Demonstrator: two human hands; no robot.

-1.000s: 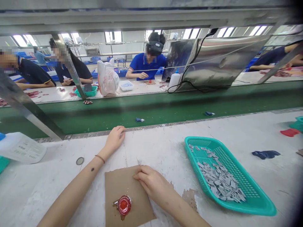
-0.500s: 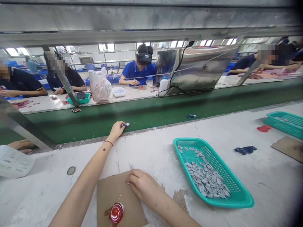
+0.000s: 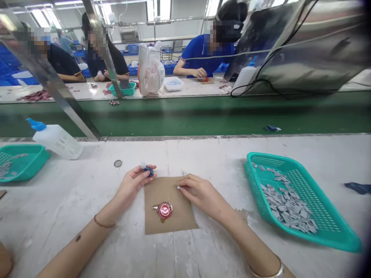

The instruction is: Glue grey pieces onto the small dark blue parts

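Note:
My left hand (image 3: 130,186) is closed on a small dark blue piece with a whitish end (image 3: 148,170), just above the far left corner of a brown cardboard sheet (image 3: 181,218). What the piece is I cannot tell. Over the sheet's right side, my right hand (image 3: 204,195) pinches a small whitish-grey piece (image 3: 180,187) between thumb and fingers. On the cardboard lies a small round cap-like thing, glossy red (image 3: 165,211), with wet-looking smears around it. Similar-looking grey pieces (image 3: 285,206) fill part of a green basket (image 3: 327,216) to the right.
Beyond the white table (image 3: 185,154) runs a green conveyor belt (image 3: 188,116) bearing another dark blue piece (image 3: 272,128). At left stand a blue-topped bottle (image 3: 59,141) and a second green basket (image 3: 43,160). A metal post (image 3: 69,110) slants nearby. Co-workers sit across the belt.
My left hand has come back from the belt's edge with the dark blue piece, beside the cardboard. My right hand still pinches its small piece. The camera view has shifted.

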